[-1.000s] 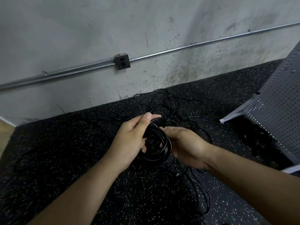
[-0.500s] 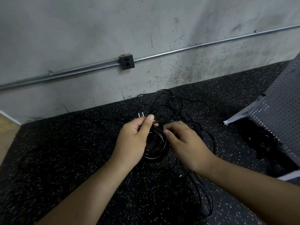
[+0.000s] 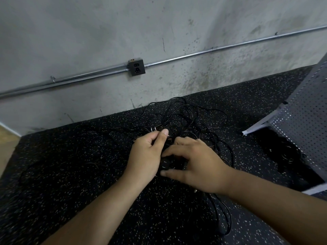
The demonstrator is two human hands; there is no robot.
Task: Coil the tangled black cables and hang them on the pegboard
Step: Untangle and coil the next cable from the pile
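We see a grey concrete wall (image 3: 88,32), rough and blotched, with darker specks and pale stains low on its right part (image 3: 200,82). A metal conduit (image 3: 194,54) runs along it from edge to edge. On that line sits a dark square outlet box (image 3: 136,67) with two sockets, one above the other. Left of the box a small clip (image 3: 52,79) holds the conduit to the wall. Below the wall we find black rubber flooring (image 3: 70,156) flecked with pale chips. At the far left it ends beside a strip of light wooden floor (image 3: 6,147), with a white skirting (image 3: 8,128) at the wall's foot.
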